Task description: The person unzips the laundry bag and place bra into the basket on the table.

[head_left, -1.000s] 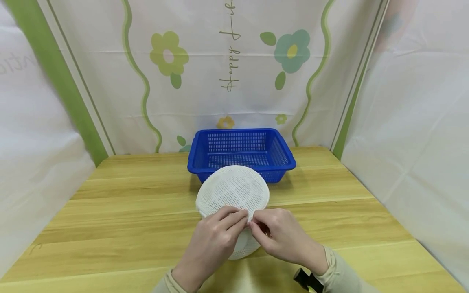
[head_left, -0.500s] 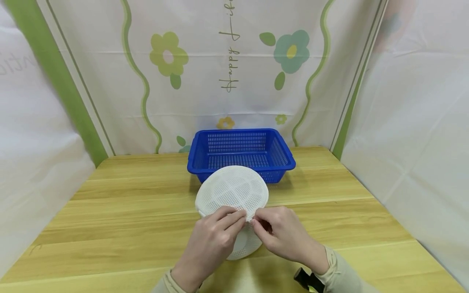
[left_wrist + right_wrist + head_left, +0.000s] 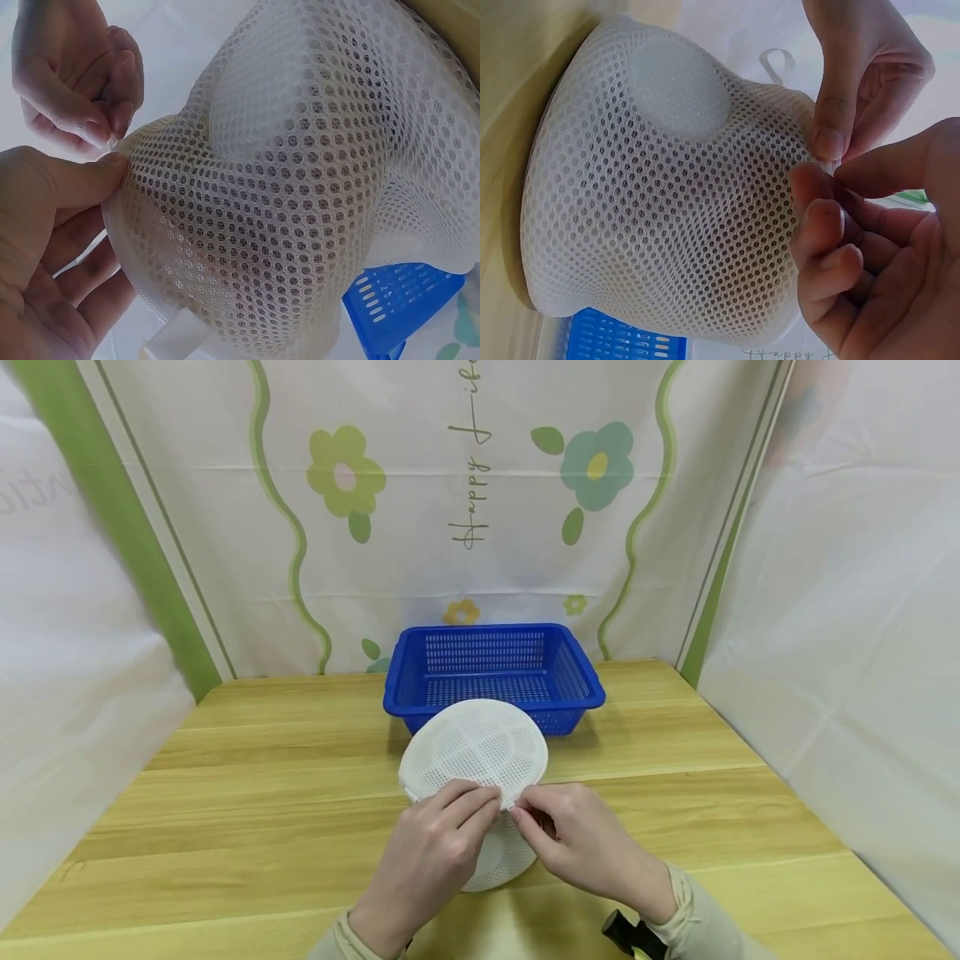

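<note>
A white mesh laundry bag (image 3: 480, 739), rounded and puffed out, stands on the wooden table before me. Its upper rim seam runs under both sets of fingertips. With thumb and fingers my left hand (image 3: 438, 843) pinches this seam; in the left wrist view the thumb (image 3: 90, 180) presses on the mesh edge. Close beside it, my right hand (image 3: 585, 843) pinches a small pale bit at the same seam, mostly hidden by the fingertips. The right wrist view shows a round pale patch (image 3: 679, 82) on the bag's side and a small white loop (image 3: 778, 66) near the rim.
Behind the bag, a blue plastic basket (image 3: 495, 702) with slotted walls stands near the table's back edge. White printed cloth (image 3: 480, 568) hangs around the back and sides. A black object (image 3: 630, 935) shows by the right sleeve.
The bag's top and my left hand have shifted slightly left. My right fingertips have moved a little up along the seam, and both hands keep their pinch.
</note>
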The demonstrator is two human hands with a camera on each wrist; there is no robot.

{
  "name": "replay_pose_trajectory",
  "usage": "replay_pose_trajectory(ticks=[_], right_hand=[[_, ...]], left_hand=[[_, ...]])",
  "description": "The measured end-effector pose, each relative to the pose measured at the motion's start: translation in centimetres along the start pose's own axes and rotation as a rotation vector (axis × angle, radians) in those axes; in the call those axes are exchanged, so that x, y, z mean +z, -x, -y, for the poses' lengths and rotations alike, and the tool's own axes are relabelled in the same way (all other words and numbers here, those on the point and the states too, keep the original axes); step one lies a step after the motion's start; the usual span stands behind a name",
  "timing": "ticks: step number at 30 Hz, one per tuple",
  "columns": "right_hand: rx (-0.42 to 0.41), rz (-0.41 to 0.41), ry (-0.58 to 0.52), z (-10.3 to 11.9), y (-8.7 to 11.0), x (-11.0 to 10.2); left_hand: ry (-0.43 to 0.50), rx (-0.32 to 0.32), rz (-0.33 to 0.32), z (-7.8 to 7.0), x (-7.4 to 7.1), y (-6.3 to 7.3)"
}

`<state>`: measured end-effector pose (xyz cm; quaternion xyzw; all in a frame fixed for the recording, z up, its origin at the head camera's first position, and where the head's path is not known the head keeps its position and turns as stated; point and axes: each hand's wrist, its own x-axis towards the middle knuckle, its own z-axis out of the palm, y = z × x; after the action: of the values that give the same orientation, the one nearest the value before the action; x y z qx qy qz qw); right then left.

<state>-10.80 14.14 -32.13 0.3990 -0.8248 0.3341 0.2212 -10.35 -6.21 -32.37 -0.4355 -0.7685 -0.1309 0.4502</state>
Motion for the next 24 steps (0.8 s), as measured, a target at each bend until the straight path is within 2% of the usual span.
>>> replay_pose_trajectory(ticks=[6,10,15,24], right_hand=[[-0.046,-0.021,-0.030,-0.15,0.07,0.14],[-0.076,-0.034,-0.040,-0.22,-0.01,0.35],[-0.083,-0.035,-0.052,-0.18,-0.04,0.49],[-0.092,-0.038,-0.057,-0.22,-0.01,0.57]], left_hand=[[0.019,-0.024,0.020,-0.20,0.09,0.01],[0.003,-0.015,0.015,-0.19,0.13,0.00],[-0.009,-0.011,0.009,-0.15,0.11,-0.05],[-0.021,-0.008,0.036,-0.16,-0.03,0.04]])
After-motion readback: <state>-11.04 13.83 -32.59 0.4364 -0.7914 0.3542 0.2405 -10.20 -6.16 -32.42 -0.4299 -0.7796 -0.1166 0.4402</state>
